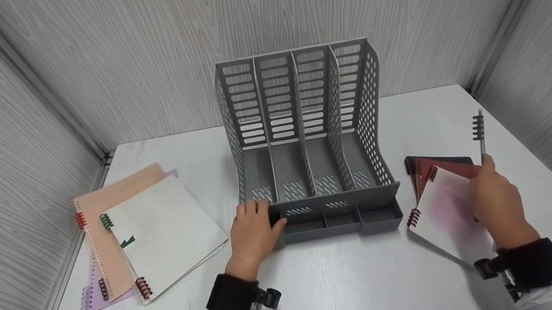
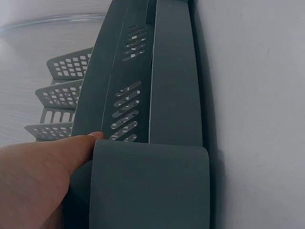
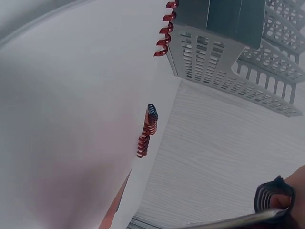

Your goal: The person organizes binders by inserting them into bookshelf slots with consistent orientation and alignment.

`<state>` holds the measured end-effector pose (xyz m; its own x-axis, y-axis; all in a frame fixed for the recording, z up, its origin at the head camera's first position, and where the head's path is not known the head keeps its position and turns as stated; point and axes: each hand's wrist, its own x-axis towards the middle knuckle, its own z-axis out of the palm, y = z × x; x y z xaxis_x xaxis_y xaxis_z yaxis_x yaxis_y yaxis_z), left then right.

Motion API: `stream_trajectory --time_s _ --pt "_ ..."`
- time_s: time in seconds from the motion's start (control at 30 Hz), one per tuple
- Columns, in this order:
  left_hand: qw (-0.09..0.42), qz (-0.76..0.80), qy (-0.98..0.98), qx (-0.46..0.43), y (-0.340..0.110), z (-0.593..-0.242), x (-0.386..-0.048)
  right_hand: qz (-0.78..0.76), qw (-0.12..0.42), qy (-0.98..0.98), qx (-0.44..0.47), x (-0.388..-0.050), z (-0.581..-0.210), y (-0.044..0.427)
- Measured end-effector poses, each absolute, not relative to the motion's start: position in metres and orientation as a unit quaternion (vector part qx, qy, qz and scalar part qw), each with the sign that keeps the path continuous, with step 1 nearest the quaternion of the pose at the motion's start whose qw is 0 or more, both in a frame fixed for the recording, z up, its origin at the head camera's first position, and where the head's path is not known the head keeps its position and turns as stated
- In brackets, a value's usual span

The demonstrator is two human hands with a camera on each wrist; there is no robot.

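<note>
On the white table [image 1: 353, 281]: smooth top, soft glare toward the front, its far edge running along the back panel [image 1: 165, 48].
Gray walls: a left panel [image 1: 3, 134] and a right panel [image 1: 545, 56] flank the back one, all printed with wavy wood grain, dark strips at the corners (rather like a booth).
Gray file organizer [image 1: 374, 195]: upright at the middle of the table, four tall perforated slots behind a low, divided front tray.
Left hand [image 1: 253, 233]: grips the organizer's front left corner, thumb at the tray.
Right hand [image 1: 499, 202]: grasps a spiral notebook [image 1: 483, 147], raised and nearly edge-on, dark rings showing above the fingers.
Right-hand pile: a white-and-pink notebook [image 1: 443, 208] overlaps a dark red notebook [image 1: 464, 169] and a black one, beside the organizer.
Left-hand pile: a white-covered notebook [image 1: 165, 235] lies over a peach notebook [image 1: 124, 188] and a purple notebook [image 1: 98, 301].
Wrists: black cuffs [image 1: 232, 297], white sleeves.
</note>
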<state>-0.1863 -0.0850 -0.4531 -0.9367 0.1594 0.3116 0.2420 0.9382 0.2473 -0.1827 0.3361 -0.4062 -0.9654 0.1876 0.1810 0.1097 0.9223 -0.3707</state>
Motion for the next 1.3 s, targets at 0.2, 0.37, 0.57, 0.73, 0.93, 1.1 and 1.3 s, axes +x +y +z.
stream_trajectory --time_s 0.2,0.37,0.57,0.73,0.93,1.1,1.3 --pt "0.151 -0.136 -0.973 -0.106 -0.085 -0.454 -0.186 0.206 0.137 -0.964 -0.095 -0.178 -0.408 0.341" --pt "0.166 -0.123 -0.972 -0.112 -0.087 -0.455 -0.186 0.230 0.169 -0.954 -0.092 -0.176 -0.407 0.343" --pt "0.163 -0.126 -0.973 -0.106 -0.088 -0.456 -0.187 0.256 0.151 -0.948 -0.110 -0.176 -0.404 0.340" --pt "0.151 -0.136 -0.974 -0.105 -0.087 -0.455 -0.187 0.283 0.134 -0.941 -0.124 -0.177 -0.402 0.336" --pt "0.144 -0.134 -0.975 -0.104 -0.087 -0.453 -0.187 0.290 0.159 -0.937 -0.110 -0.177 -0.402 0.332" --pt "0.147 -0.136 -0.974 -0.107 -0.087 -0.452 -0.186 0.292 0.199 -0.932 -0.087 -0.173 -0.402 0.328" --pt "0.155 -0.127 -0.974 -0.107 -0.086 -0.451 -0.186 0.276 0.237 -0.929 -0.059 -0.172 -0.402 0.322"
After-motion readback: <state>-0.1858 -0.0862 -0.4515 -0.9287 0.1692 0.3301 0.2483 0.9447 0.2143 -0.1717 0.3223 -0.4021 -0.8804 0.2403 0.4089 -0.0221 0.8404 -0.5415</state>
